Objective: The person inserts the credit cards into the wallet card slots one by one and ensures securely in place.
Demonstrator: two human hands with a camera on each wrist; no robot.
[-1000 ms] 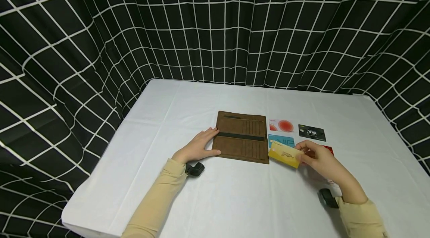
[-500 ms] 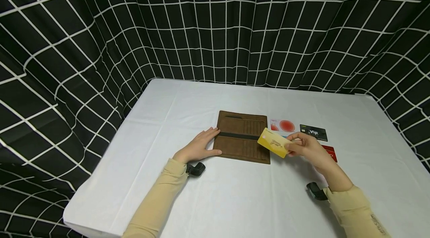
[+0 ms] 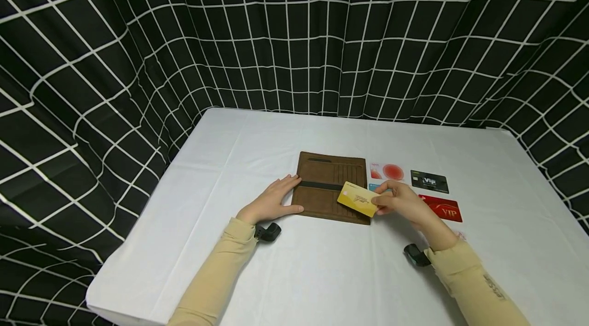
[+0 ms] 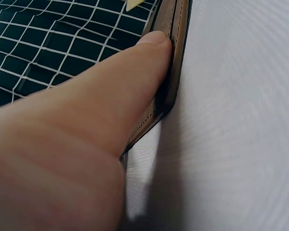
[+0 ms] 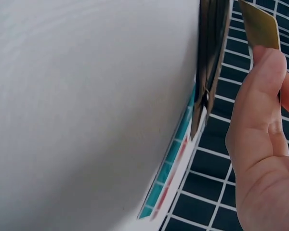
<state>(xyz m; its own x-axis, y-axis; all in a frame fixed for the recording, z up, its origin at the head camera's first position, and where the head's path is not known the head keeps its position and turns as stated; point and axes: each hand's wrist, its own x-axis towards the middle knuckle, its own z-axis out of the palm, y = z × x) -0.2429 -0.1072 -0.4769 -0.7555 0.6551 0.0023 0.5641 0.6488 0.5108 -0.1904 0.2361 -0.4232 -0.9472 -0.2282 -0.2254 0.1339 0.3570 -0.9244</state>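
So my right hand point(image 3: 405, 206) pinches the yellow card point(image 3: 357, 199) over the wallet point(image 3: 317, 172), left hand point(image 3: 270, 201) relaxed, probably needs lining up with the slots point(image 3: 348, 172).

Support: broad table point(image 3: 299, 275) under white cloth. Directly on it: brown, stitched, rectangular wallet point(image 3: 317, 198), spread open; beside it, white card with red disc point(image 3: 387, 171) and blue card point(image 3: 371, 187), partly hidden; farther right, black "VIP" card point(image 3: 429, 182), red "VIP" card point(image 3: 443, 208) and pale card point(image 3: 461, 236), mostly hidden.

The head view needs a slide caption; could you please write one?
The left hand rests at the edge of an open wallet while the right hand holds a yellow card over it.
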